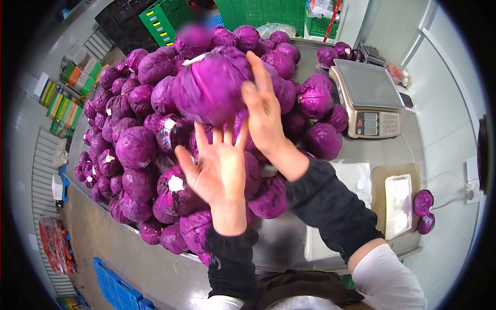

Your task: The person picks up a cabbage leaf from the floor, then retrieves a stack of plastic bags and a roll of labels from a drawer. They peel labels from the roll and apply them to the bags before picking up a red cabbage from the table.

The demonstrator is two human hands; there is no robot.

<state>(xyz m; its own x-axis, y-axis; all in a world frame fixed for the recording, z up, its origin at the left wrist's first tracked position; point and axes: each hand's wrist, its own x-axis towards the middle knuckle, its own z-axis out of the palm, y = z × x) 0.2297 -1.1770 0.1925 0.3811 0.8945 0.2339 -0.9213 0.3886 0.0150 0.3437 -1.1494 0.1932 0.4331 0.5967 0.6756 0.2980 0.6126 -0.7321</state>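
Note:
A large red cabbage, slightly blurred, is held up over the pile, its pale cut stem toward the upper left. My right hand is against its right side, with thumb and fingers curved at the leaves. Below it, my left hand is turned palm up with fingers stretched and spread, the fingertips right at the cabbage's underside. Many more red cabbages are heaped around and beneath both hands, some showing white stem ends.
A digital scale stands on the metal table at the right. Nearer me lie clear plastic sheets, a white tray-like pad and two small cabbages. Green crates are behind; a blue crate is on the floor.

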